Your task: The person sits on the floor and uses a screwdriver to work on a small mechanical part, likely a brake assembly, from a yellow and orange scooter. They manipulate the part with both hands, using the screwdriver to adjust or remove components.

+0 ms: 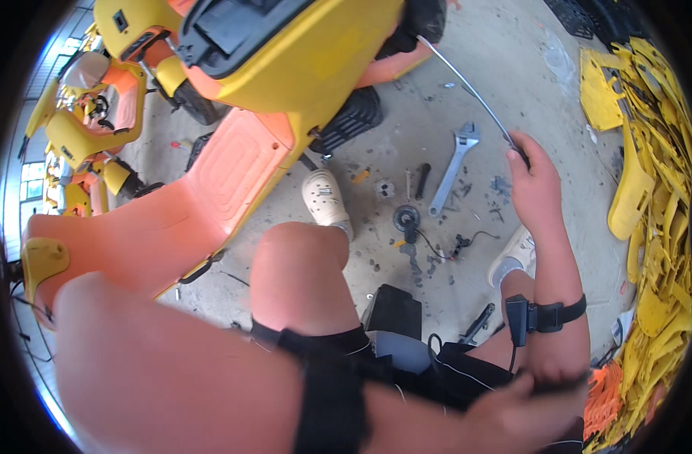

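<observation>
My right hand [533, 180] is raised over the concrete floor and closed around the lower end of a thin, bent metal rod [471, 89]. The rod runs up and left toward the underside of a yellow and orange ride-on scooter body [232, 170]. A black strap with a small device [529, 314] circles my right forearm. My left arm crosses the bottom of the view and wears a black band [327, 393]. My left hand [516, 412] lies against my right forearm near the elbow, fingers curled by something dark; whether it holds anything is unclear.
An adjustable wrench [453, 165], a black round part [406, 219], a black handle [422, 180] and loose screws lie on the floor between my white shoes [327, 200]. A black box [395, 310] sits by my knee. Yellow plastic panels [656, 189] are piled at right; more scooters [89, 113] stand at left.
</observation>
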`<action>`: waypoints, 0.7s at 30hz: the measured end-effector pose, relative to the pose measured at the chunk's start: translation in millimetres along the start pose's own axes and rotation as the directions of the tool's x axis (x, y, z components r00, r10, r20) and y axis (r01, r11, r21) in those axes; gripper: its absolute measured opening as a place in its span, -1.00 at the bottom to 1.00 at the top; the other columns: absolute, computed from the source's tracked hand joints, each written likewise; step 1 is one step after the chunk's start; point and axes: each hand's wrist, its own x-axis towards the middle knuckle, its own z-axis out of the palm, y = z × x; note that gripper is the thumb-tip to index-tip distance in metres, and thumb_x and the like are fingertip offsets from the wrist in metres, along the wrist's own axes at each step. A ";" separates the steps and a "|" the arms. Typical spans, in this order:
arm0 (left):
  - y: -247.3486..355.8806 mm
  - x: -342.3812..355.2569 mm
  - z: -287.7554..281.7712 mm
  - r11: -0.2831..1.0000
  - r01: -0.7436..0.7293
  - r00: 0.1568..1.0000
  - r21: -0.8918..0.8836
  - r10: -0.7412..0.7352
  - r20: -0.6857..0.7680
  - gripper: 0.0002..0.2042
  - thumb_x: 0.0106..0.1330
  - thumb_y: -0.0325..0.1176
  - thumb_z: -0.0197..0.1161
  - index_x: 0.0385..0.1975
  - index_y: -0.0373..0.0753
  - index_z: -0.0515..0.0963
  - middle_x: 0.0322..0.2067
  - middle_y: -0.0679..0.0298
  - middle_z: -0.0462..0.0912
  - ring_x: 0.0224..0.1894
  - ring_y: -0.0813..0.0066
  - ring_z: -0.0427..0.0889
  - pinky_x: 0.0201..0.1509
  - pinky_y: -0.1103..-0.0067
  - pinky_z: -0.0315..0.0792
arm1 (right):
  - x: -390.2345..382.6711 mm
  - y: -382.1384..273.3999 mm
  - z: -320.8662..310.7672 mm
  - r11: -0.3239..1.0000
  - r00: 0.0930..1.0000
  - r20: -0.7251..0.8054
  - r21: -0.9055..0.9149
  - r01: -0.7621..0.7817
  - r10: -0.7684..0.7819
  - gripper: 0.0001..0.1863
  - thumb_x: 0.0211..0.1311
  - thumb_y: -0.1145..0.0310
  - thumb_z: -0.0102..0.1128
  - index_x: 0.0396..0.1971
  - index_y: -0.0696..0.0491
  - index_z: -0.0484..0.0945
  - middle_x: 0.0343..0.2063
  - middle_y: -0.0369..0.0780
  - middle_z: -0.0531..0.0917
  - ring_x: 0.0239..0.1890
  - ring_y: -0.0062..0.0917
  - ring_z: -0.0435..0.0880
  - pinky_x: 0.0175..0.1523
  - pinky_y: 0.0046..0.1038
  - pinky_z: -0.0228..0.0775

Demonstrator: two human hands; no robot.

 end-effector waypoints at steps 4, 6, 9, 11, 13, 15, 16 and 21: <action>-0.2 -29.6 56.2 0.930 0.123 0.990 -0.345 -0.090 0.110 -0.82 0.33 -0.30 0.19 -0.34 -0.25 0.66 -0.37 0.33 0.62 -0.22 0.36 0.58 -0.02 0.47 0.36 | 3.1 -2.5 1.1 0.997 0.997 -0.051 0.055 0.063 -0.060 -0.68 0.45 0.42 0.16 0.14 0.07 0.63 0.00 -0.06 0.72 0.05 -0.21 0.70 0.16 -0.29 0.51; -2.0 -28.4 93.0 0.877 0.170 0.984 -0.449 -0.129 0.121 -0.81 0.30 -0.29 0.19 -0.33 -0.24 0.68 -0.36 0.35 0.63 -0.21 0.36 0.59 -0.05 0.48 0.35 | 2.8 -3.9 -13.3 0.996 0.998 -0.062 0.090 -0.009 0.014 -0.68 0.45 0.42 0.16 0.14 0.06 0.64 -0.01 -0.07 0.72 0.04 -0.22 0.70 0.15 -0.30 0.51; 2.1 -29.4 109.5 0.812 0.298 0.955 -0.502 -0.248 0.166 -0.83 0.26 -0.31 0.21 -0.31 -0.21 0.69 -0.36 0.38 0.63 -0.21 0.38 0.59 -0.07 0.51 0.35 | 1.7 -12.4 -19.4 0.985 0.996 -0.085 0.172 0.029 -0.015 -0.69 0.45 0.43 0.16 0.13 0.06 0.65 -0.04 -0.08 0.71 0.01 -0.20 0.69 0.15 -0.28 0.50; 11.6 -24.1 116.9 0.781 0.370 0.929 -0.503 -0.300 0.218 -0.83 0.24 -0.33 0.22 -0.28 -0.20 0.69 -0.34 0.40 0.64 -0.20 0.41 0.59 -0.07 0.52 0.35 | -0.9 -14.3 -19.9 0.979 0.991 -0.109 0.178 0.095 -0.076 -0.70 0.43 0.43 0.17 0.11 0.06 0.65 -0.06 -0.08 0.71 -0.02 -0.18 0.68 0.15 -0.26 0.49; 19.2 -16.2 125.7 0.698 0.433 0.900 -0.570 -0.366 0.235 -0.87 0.23 -0.33 0.26 -0.33 -0.18 0.70 -0.33 0.37 0.67 -0.15 0.43 0.62 -0.01 0.51 0.39 | -2.3 -21.6 -19.5 0.972 0.979 -0.119 0.148 0.181 -0.164 -0.71 0.42 0.44 0.19 0.09 0.06 0.66 -0.08 -0.08 0.70 -0.04 -0.14 0.66 0.15 -0.23 0.48; 21.2 -8.2 137.2 0.639 0.476 0.878 -0.605 -0.386 0.283 -0.87 0.22 -0.33 0.27 -0.32 -0.18 0.70 -0.30 0.35 0.69 -0.11 0.42 0.64 0.02 0.50 0.41 | -9.5 -34.6 -18.8 0.971 0.977 -0.076 0.118 0.209 -0.201 -0.72 0.39 0.46 0.21 0.05 0.06 0.68 -0.11 -0.10 0.70 -0.05 -0.17 0.66 0.12 -0.24 0.49; 22.2 -5.1 143.8 0.622 0.493 0.870 -0.608 -0.372 0.325 -0.85 0.22 -0.32 0.27 -0.29 -0.19 0.69 -0.27 0.34 0.69 -0.08 0.40 0.64 0.03 0.49 0.42 | -13.5 -38.6 -16.8 0.964 0.971 -0.036 0.114 0.239 -0.236 -0.72 0.41 0.47 0.20 0.06 0.06 0.69 -0.11 -0.12 0.71 -0.05 -0.25 0.67 0.10 -0.31 0.50; 41.6 27.3 202.8 0.547 0.597 0.579 -0.587 -0.800 -0.158 -0.82 0.19 -0.30 0.29 -0.27 -0.18 0.69 -0.23 0.27 0.70 -0.04 0.33 0.65 0.12 0.45 0.46 | -45.6 -69.4 5.5 0.884 0.901 -0.007 0.189 0.427 -0.433 -0.67 0.23 0.54 0.27 0.00 0.00 0.72 -0.18 -0.16 0.70 -0.07 -0.16 0.64 0.07 -0.19 0.46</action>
